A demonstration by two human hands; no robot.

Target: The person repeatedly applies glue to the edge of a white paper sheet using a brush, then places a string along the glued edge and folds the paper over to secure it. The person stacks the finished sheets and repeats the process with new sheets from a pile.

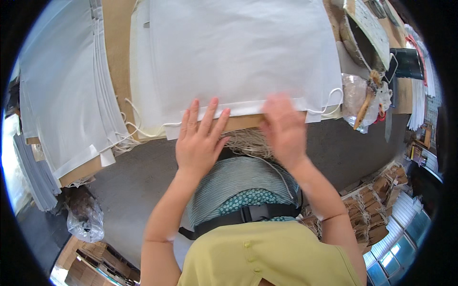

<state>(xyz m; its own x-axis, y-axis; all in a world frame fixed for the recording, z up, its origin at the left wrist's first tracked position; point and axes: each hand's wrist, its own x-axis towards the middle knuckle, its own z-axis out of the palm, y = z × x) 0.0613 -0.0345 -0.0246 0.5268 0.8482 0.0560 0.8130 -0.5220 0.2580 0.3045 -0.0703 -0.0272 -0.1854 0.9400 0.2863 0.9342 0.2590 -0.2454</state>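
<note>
A large white sheet (243, 52), perhaps paper or cloth, lies on the worktable in front of me. Its near edge is turned over into a narrow fold (245, 109). White cord (335, 91) comes out at both ends of this fold and loops at the right corner. My left hand (198, 143) is open, its fingers spread and resting on the left part of the fold. Over the right part is my right hand (285, 131), smeared by motion. Its fingers are too blurred to read, and whether it holds anything cannot be made out.
Another stack of white sheets (67, 81) with loose cords lies at the left. A wooden-handled brush (365, 106), clear plastic (354, 90) and a crusted container (365, 35) stand at the right. A bundle of cords (250, 142) hangs by my waist. Tied cardboard (377, 202) sits at lower right.
</note>
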